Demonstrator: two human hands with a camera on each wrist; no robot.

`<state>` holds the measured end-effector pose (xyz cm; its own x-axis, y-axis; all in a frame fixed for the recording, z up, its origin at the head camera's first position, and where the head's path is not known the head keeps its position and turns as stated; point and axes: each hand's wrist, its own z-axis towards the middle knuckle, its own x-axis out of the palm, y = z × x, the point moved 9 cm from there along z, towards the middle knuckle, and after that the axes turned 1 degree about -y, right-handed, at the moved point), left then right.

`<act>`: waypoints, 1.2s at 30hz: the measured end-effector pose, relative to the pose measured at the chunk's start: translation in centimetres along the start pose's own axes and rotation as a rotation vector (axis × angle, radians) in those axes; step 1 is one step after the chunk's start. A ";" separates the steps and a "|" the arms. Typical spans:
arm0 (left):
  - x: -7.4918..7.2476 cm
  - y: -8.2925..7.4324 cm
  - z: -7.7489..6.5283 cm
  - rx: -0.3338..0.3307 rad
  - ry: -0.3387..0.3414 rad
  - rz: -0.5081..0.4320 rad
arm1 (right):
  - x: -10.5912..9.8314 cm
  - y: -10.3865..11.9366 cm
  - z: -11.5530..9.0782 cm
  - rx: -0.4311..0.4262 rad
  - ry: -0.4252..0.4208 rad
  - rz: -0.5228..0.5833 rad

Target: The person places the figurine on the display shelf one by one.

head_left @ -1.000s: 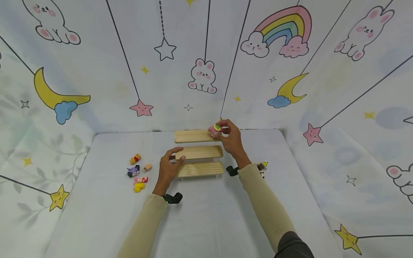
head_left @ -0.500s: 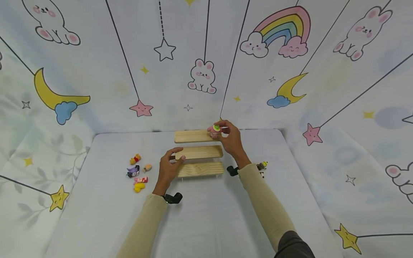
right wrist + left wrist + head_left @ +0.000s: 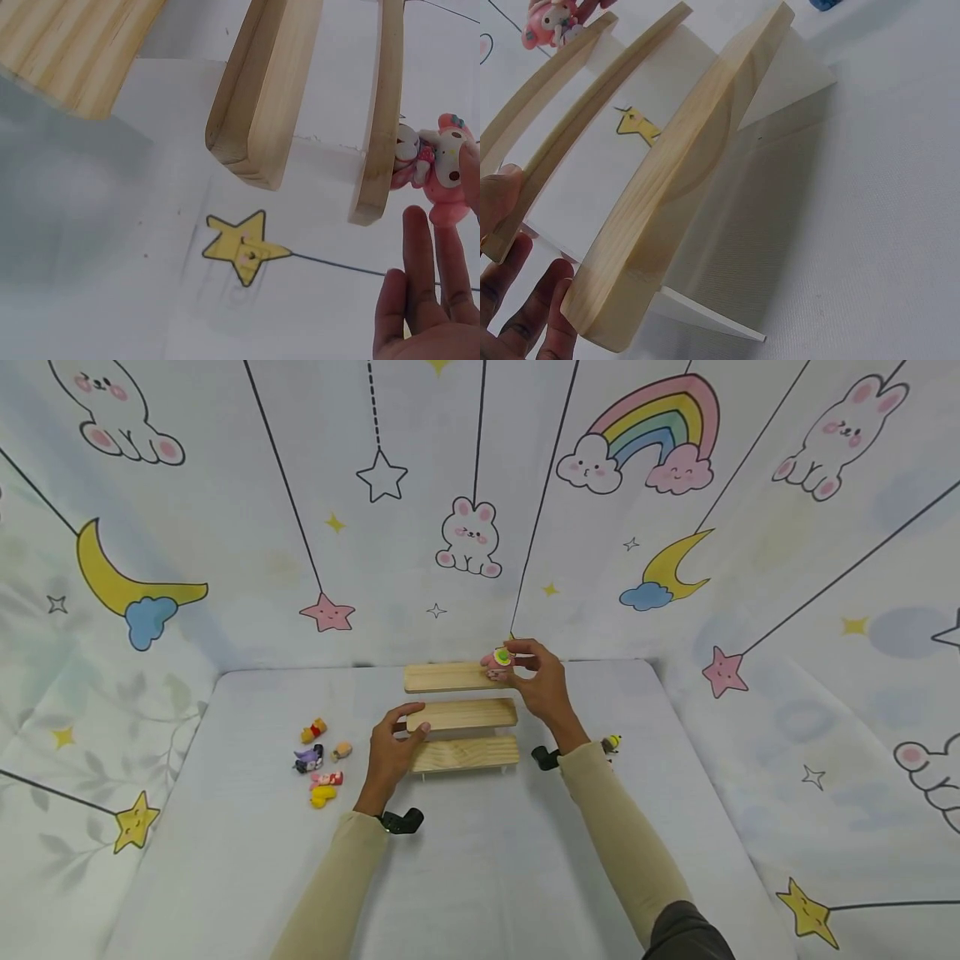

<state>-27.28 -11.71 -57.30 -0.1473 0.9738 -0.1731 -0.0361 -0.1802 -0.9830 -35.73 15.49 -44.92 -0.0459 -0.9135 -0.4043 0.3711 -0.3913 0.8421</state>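
A small pink figurine [image 3: 497,663] with long ears is at the right end of the top board [image 3: 446,677] of a three-step wooden display stand. My right hand [image 3: 542,683] pinches it by the head between thumb and fingers. In the right wrist view the figurine [image 3: 448,166] stands against the board's face, its white face and a smaller white figure in its arms showing. My left hand [image 3: 390,758] grips the left end of the middle board [image 3: 463,714], thumb on top and fingers behind. The lowest board [image 3: 465,755] rests on thin pale supports [image 3: 712,319].
Left of the stand lie several small figurines, among them a yellow duck [image 3: 323,794], a purple and black one [image 3: 308,758] and a bear in red [image 3: 314,730]. A yellow-topped figurine [image 3: 612,743] is partly behind my right sleeve. A printed cloth wall [image 3: 405,568] rises behind the table.
My right wrist and forearm have shifted slightly to the right, and the figurine has turned a little in my fingers. My left hand and the stand stay put.
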 end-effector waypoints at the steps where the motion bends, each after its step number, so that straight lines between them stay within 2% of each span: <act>1: 0.0 0.0 0.0 -0.001 0.000 0.001 | -0.2 -0.1 -0.1 0.002 -0.002 0.006; 9: 0.0 -0.4 0.0 0.009 0.007 0.002 | -2.8 -0.5 -1.1 0.028 -0.045 -0.030; 11: 0.0 -1.3 -0.2 0.011 0.016 -0.002 | -3.6 -0.5 -1.4 0.033 -0.058 -0.050; 13: 0.0 -1.4 -0.2 0.015 0.015 -0.003 | -4.5 -0.8 -1.7 0.039 -0.072 -0.063; 16: 0.0 -2.4 -0.6 0.009 0.027 -0.011 | -5.7 -1.1 -2.2 0.049 -0.092 -0.084; 20: 0.0 -2.9 -0.7 0.005 0.038 -0.026 | -7.3 -1.8 -2.9 0.055 -0.119 -0.079; 27: 0.3 -0.9 -0.1 0.000 0.031 -0.017 | -9.5 -2.9 -4.2 0.094 -0.154 -0.084; 36: 0.1 -0.5 0.0 0.009 0.011 0.003 | -10.8 -4.3 -5.4 0.119 -0.170 -0.074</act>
<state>-27.29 -11.53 -56.82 -0.1367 0.9748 -0.1763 -0.0445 -0.1838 -0.9819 -31.77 27.66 -46.09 -0.2287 -0.8835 -0.4089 0.2494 -0.4592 0.8526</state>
